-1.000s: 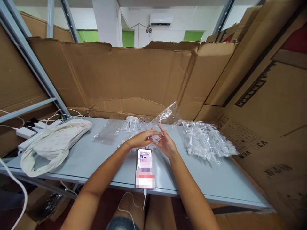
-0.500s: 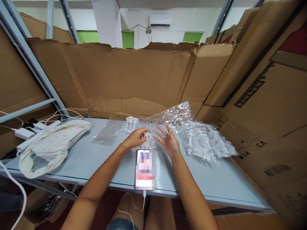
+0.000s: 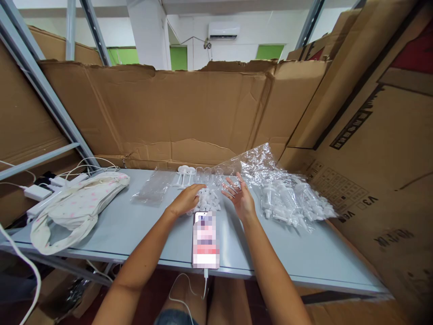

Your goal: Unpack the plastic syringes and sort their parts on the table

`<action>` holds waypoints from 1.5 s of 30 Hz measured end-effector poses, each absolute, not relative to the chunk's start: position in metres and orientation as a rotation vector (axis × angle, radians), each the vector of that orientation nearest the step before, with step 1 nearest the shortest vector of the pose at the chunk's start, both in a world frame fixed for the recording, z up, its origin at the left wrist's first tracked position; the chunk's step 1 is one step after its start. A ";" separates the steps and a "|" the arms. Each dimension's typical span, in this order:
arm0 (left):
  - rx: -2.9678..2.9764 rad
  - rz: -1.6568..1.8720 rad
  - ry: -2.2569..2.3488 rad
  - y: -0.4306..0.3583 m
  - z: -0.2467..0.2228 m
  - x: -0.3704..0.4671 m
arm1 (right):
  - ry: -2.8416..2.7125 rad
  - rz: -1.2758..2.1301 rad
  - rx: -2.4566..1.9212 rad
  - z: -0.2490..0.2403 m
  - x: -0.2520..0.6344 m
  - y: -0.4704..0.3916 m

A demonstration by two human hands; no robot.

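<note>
My left hand point(image 3: 184, 200) is at the left edge of a pile of small white plastic parts point(image 3: 208, 200). Its fingers are curled inward, and whatever lies between them is hidden. Across the pile, my right hand point(image 3: 241, 200) is raised, palm turned inward and fingers spread apart. Behind the pile stand white plungers point(image 3: 185, 176) with round ends, beside a row of clear cylinders point(image 3: 207, 175). A phone point(image 3: 206, 239) with a blurred screen lies in front of the pile, a white cable point(image 3: 206, 273) plugged into its lower end.
Clear bags with white-and-clear plastic pieces point(image 3: 291, 203) lie at the right. A flat clear bag point(image 3: 154, 186) is left of the plungers. A pale fabric bag point(image 3: 79, 207) and white power adapters point(image 3: 37, 192) occupy the left. Cardboard point(image 3: 176, 108) walls the grey table point(image 3: 135, 225).
My left hand has drawn slightly left and down, showing more of the white pile. My right hand stays raised with its fingers a little more bent. The view has shifted slightly.
</note>
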State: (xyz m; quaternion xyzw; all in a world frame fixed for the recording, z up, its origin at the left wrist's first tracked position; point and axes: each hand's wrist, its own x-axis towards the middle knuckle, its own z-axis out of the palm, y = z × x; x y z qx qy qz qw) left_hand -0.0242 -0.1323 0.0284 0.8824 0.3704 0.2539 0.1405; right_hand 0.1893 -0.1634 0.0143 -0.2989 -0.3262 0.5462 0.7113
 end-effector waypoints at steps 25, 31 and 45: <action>2.685 0.597 1.225 -0.127 0.018 -0.012 | -0.701 1.195 -0.675 0.015 0.191 -0.165; 2.682 0.739 1.268 -0.130 0.023 -0.018 | -0.673 1.195 -0.678 0.014 0.192 -0.163; 1.956 1.127 1.013 -0.133 0.032 -0.020 | -0.750 1.274 -0.611 0.024 0.189 -0.170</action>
